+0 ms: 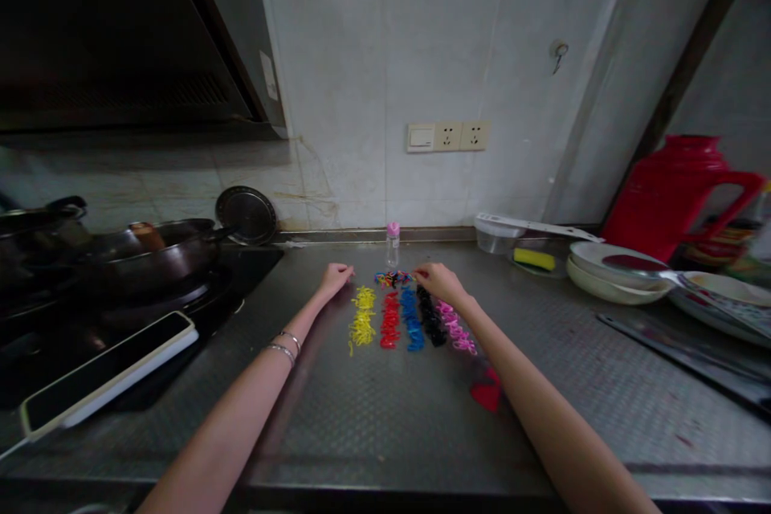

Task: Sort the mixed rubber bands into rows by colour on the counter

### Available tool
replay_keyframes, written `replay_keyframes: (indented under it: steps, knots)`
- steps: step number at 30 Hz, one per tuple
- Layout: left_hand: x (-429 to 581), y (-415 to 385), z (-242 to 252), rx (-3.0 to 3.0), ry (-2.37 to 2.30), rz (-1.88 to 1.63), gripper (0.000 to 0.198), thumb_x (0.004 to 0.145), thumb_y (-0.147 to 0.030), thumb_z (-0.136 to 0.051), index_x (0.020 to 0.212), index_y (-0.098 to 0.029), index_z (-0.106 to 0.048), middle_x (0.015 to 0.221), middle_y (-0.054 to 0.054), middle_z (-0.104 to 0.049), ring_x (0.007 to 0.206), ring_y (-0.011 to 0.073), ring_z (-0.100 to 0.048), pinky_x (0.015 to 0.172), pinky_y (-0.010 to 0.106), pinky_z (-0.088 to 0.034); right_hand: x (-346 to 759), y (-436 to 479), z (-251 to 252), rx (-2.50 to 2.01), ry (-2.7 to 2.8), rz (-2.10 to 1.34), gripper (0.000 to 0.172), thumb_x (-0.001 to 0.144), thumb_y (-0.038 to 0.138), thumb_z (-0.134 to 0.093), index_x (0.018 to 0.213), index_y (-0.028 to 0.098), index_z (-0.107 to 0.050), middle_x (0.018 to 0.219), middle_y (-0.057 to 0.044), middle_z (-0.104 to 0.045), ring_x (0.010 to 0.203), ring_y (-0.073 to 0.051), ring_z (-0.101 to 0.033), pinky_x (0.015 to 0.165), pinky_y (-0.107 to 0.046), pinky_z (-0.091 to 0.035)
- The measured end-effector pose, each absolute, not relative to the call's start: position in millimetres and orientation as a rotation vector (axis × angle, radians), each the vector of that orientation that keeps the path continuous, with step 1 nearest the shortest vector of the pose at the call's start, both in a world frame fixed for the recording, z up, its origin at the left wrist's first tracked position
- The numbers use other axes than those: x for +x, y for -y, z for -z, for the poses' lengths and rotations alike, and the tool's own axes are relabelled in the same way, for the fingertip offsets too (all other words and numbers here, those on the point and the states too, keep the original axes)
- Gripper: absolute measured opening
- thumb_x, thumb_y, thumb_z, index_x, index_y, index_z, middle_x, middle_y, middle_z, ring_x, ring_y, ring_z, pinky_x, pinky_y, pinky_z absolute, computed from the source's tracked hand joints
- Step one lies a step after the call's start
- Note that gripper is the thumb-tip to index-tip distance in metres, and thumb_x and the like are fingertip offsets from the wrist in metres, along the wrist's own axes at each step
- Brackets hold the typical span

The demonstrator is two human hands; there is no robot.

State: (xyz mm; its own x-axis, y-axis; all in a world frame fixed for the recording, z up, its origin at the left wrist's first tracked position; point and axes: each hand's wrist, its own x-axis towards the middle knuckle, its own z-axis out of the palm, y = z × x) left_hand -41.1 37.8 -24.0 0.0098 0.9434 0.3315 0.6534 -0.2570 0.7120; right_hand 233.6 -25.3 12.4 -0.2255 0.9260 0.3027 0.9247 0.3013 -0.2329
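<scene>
Mixed-colour heap of tiny elastic bands (393,279) lies crosswise on the steel counter (361,418), beyond the sorted colour rows (409,320). The right hand (439,283) pinches its right end; the left hand (336,277) rests loosely curled, farther off.

One head-worn view looks forward and down along both forearms onto the tabletop (385,418); the wall (422,56) stands close ahead; the stove (120,289) lies left.
</scene>
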Motion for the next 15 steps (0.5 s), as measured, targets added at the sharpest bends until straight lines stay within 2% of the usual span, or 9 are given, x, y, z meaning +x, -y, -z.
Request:
replay_keyframes:
  steps: [4,7,15]
  knots:
    - [-17,-25,13,2.243,-1.515,-0.881,0.029,0.067,-0.037,-0.053,0.075,-0.014,-0.068,0.072,0.005,-0.066,0.064,0.0136,-0.057,0.059,0.021,-0.038,240,23,-11,-1.711,2.133,0.020,0.031,0.082,0.036,-0.037,0.096,0.026,-0.064,0.091,-0.003,-0.065,0.084,-0.017,-0.058,0.064,-0.020,-0.037]
    - [4,-13,7,2.416,-1.470,-0.653,0.027,0.067,-0.038,-0.054,0.075,-0.018,-0.069,0.076,0.004,-0.067,0.068,0.0146,-0.058,0.063,0.022,-0.040,242,23,-11,-1.729,2.133,0.014,0.030,0.081,0.034,-0.039,0.097,0.027,-0.063,0.090,-0.003,-0.066,0.084,-0.016,-0.058,0.063,-0.020,-0.037]
    - [26,-4,3,2.431,-1.748,-0.552,0.016,0.068,-0.030,-0.056,0.074,-0.023,-0.069,0.079,0.006,-0.067,0.076,0.0183,-0.059,0.067,0.025,-0.041,245,24,-11,-1.772,2.129,0.018,0.030,0.080,0.031,-0.040,0.097,0.026,-0.064,0.090,-0.004,-0.065,0.084,-0.017,-0.058,0.065,-0.020,-0.038]
